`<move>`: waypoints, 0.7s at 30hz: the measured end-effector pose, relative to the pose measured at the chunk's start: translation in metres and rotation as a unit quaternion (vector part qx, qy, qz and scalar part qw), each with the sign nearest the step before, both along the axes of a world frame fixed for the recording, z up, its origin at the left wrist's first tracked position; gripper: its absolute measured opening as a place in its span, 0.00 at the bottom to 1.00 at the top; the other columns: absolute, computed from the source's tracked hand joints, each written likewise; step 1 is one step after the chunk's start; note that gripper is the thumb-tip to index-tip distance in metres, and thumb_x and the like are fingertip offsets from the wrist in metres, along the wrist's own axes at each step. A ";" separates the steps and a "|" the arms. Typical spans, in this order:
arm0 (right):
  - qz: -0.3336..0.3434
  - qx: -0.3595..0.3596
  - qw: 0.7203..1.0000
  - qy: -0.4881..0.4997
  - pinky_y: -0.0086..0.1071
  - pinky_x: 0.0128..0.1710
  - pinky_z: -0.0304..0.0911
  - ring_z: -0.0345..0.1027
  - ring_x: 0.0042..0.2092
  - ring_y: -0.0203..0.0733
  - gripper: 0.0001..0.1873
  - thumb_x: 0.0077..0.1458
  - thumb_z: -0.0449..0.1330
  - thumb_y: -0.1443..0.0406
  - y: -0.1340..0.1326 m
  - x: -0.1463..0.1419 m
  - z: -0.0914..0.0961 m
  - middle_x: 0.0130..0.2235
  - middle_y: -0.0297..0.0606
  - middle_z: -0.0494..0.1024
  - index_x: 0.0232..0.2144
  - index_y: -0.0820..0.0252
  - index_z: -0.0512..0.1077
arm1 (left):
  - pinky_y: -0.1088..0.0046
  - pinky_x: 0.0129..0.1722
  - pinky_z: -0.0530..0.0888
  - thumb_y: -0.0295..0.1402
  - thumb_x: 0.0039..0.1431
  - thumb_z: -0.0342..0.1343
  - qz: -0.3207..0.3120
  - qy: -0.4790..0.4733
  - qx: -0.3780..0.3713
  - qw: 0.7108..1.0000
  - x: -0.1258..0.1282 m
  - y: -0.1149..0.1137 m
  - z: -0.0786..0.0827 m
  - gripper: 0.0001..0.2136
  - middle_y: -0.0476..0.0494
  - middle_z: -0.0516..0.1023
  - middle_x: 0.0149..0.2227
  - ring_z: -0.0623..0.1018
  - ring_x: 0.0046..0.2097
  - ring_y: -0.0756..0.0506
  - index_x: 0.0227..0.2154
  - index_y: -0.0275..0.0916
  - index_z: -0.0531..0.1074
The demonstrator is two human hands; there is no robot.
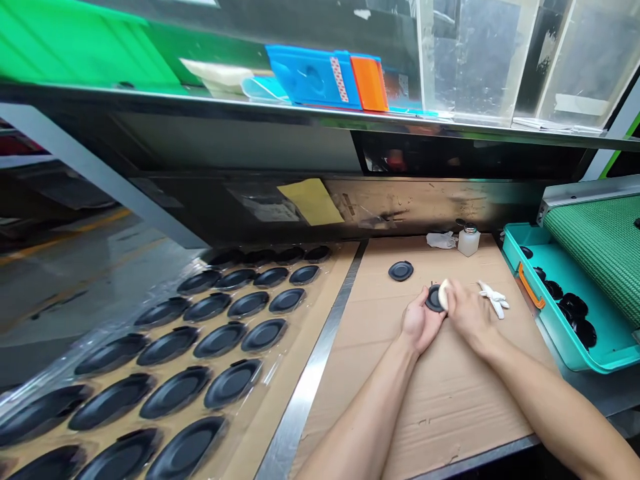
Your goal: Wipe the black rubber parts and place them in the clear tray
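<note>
Over the cardboard-covered table, my left hand (419, 321) grips a round black plastic part (433, 299) by its edge. My right hand (467, 313) pinches a cream-coloured pad (443, 295) against the right side of that part. A second black plastic part (401, 271) lies on the cardboard, beyond and left of my hands. To the right of my right hand rests a white piece with several arms (494, 299). Part of the pad is covered by my right fingers.
A clear tray (273, 373) with rows of black parts fills the left side. A teal bin (555, 327) holding black parts stands right, beside a green conveyor belt (600, 247). Behind are a small bottle (469, 241) and crumpled white tissue (441, 240). A shelf edge (320, 119) crosses above.
</note>
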State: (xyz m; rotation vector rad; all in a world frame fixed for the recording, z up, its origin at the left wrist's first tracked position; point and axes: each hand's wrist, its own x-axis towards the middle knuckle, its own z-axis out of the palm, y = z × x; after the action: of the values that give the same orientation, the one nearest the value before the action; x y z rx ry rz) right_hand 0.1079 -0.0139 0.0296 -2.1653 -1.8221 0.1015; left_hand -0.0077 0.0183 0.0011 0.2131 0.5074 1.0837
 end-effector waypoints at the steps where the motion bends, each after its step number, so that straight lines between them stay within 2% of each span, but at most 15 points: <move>1: -0.013 -0.003 1.000 0.005 0.34 0.38 0.63 0.75 0.37 0.46 0.23 0.71 0.43 0.55 0.000 -0.002 0.000 0.40 0.45 0.82 0.61 0.51 0.66 | 0.62 0.55 0.76 0.33 0.72 0.44 0.002 0.000 0.003 1.000 0.000 0.000 0.000 0.15 0.37 0.80 0.45 0.80 0.50 0.44 0.38 0.35 0.76; 3: -0.020 -0.008 1.000 0.018 0.34 0.38 0.63 0.75 0.37 0.46 0.24 0.71 0.43 0.55 -0.001 -0.006 -0.001 0.39 0.45 0.81 0.62 0.51 0.65 | 0.61 0.55 0.76 0.34 0.72 0.43 -0.007 0.004 0.005 1.000 0.000 0.000 0.001 0.16 0.37 0.80 0.46 0.79 0.51 0.43 0.39 0.35 0.76; 6: 0.028 -0.014 0.999 0.025 0.36 0.39 0.63 0.75 0.38 0.48 0.24 0.70 0.44 0.54 -0.001 -0.014 -0.002 0.40 0.43 0.82 0.64 0.47 0.63 | 0.60 0.56 0.75 0.37 0.72 0.43 -0.033 0.013 0.006 0.999 0.000 -0.001 0.003 0.18 0.34 0.80 0.49 0.78 0.54 0.41 0.42 0.34 0.77; 10: -0.018 -0.015 0.999 0.033 0.36 0.38 0.63 0.75 0.39 0.48 0.23 0.71 0.42 0.55 -0.001 -0.018 -0.002 0.42 0.44 0.81 0.62 0.49 0.65 | 0.61 0.58 0.74 0.35 0.72 0.42 -0.019 0.022 0.016 0.999 0.003 -0.004 0.004 0.17 0.36 0.81 0.48 0.78 0.54 0.41 0.43 0.35 0.77; 13: 0.032 -0.010 0.999 0.029 0.34 0.38 0.63 0.75 0.38 0.46 0.23 0.71 0.44 0.55 -0.004 -0.017 -0.005 0.43 0.42 0.82 0.63 0.47 0.63 | 0.61 0.57 0.75 0.35 0.72 0.43 -0.037 0.025 0.009 0.999 0.001 -0.002 0.004 0.17 0.34 0.80 0.49 0.79 0.52 0.41 0.43 0.33 0.76; 15: 0.036 -0.019 0.999 0.021 0.34 0.38 0.62 0.75 0.37 0.46 0.23 0.71 0.44 0.54 -0.005 -0.013 -0.007 0.41 0.41 0.82 0.63 0.47 0.64 | 0.62 0.54 0.76 0.34 0.72 0.43 -0.013 0.031 0.008 0.999 -0.006 0.004 0.005 0.16 0.33 0.80 0.48 0.80 0.50 0.42 0.43 0.33 0.76; 18: 0.039 -0.007 0.999 0.005 0.35 0.39 0.61 0.73 0.39 0.46 0.21 0.71 0.45 0.52 -0.006 0.002 -0.004 0.40 0.41 0.82 0.52 0.50 0.73 | 0.61 0.49 0.77 0.35 0.72 0.43 0.053 0.049 0.011 0.997 -0.022 0.015 0.008 0.15 0.34 0.79 0.49 0.80 0.48 0.41 0.44 0.35 0.74; 21: 0.060 0.073 0.995 -0.022 0.37 0.46 0.59 0.70 0.45 0.47 0.27 0.71 0.44 0.51 -0.005 0.022 0.003 0.42 0.44 0.80 0.36 0.55 0.78 | 0.64 0.42 0.77 0.39 0.72 0.42 0.101 0.076 0.009 0.992 -0.037 0.022 0.012 0.16 0.33 0.78 0.49 0.81 0.45 0.41 0.47 0.37 0.72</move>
State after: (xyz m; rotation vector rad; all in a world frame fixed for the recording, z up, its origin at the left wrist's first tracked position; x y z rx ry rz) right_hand 0.1300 -0.0187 0.0327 -1.9727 -1.9203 -0.0507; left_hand -0.0449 0.0400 0.0131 0.2657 0.6670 1.2766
